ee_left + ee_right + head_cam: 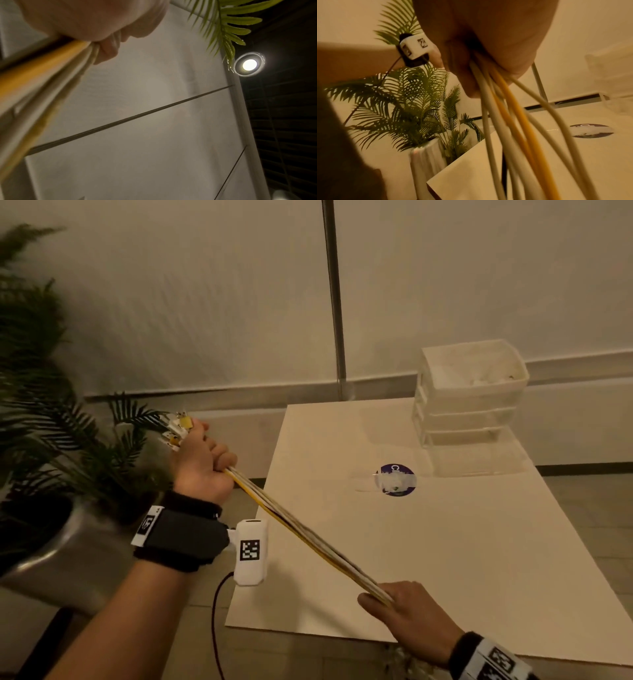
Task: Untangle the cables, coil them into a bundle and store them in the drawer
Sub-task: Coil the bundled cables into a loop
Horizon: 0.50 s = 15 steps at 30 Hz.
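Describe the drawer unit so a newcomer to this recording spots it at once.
Start at the pale table on the right of the head view and go to its far right corner. The drawer unit stands there, beyond the round blue sticker: a translucent white plastic stack of drawers, the only box on the table.

A pale, cream-coloured counter (428,559) is seen, set at an angle on a tiled floor (582,501). At its far right corner a white, translucent drawer unit (469,392) is placed, three tiers being visible, with the top one open upward. Just in front of the unit, near the middle of the counter, a round blue sticker (397,479) is stuck flat, partly covered by clear tape. On the floor left of the counter a plant (51,440) in a silvery pot (54,559) is stood.
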Motion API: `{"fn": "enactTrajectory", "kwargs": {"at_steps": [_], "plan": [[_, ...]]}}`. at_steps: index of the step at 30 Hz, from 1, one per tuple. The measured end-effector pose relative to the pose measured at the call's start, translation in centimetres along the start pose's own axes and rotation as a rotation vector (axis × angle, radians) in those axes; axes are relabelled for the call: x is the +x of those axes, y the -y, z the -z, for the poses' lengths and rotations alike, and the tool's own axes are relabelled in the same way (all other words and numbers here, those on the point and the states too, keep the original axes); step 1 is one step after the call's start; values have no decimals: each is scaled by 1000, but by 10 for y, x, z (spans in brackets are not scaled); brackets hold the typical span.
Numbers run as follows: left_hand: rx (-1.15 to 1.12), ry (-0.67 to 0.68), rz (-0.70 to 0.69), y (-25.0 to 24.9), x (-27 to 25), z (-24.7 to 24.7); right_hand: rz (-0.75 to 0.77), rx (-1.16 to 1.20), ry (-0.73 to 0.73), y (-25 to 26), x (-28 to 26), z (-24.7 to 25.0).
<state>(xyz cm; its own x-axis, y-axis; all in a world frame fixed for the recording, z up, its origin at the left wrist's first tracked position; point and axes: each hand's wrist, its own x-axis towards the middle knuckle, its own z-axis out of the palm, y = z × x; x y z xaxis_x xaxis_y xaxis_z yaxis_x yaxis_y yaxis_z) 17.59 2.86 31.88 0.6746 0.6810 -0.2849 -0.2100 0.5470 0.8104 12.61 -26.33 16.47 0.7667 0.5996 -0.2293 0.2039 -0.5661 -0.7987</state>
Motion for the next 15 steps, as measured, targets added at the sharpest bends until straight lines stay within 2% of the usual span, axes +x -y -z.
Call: {"fn": "enactTrajectory", "kwargs": {"at_steps": [5, 7, 12, 15], "plan": [[-103, 47, 36, -1, -2, 16, -82, 54, 21, -9, -1, 3], [-136, 91, 42, -2, -2, 23, -67, 9, -3, -7, -7, 6], [64, 370, 113, -13, 0, 47, 122, -183, -45, 8, -34, 42], [245, 391, 47, -19, -5, 46, 157, -210, -59, 10, -43, 66]]}}
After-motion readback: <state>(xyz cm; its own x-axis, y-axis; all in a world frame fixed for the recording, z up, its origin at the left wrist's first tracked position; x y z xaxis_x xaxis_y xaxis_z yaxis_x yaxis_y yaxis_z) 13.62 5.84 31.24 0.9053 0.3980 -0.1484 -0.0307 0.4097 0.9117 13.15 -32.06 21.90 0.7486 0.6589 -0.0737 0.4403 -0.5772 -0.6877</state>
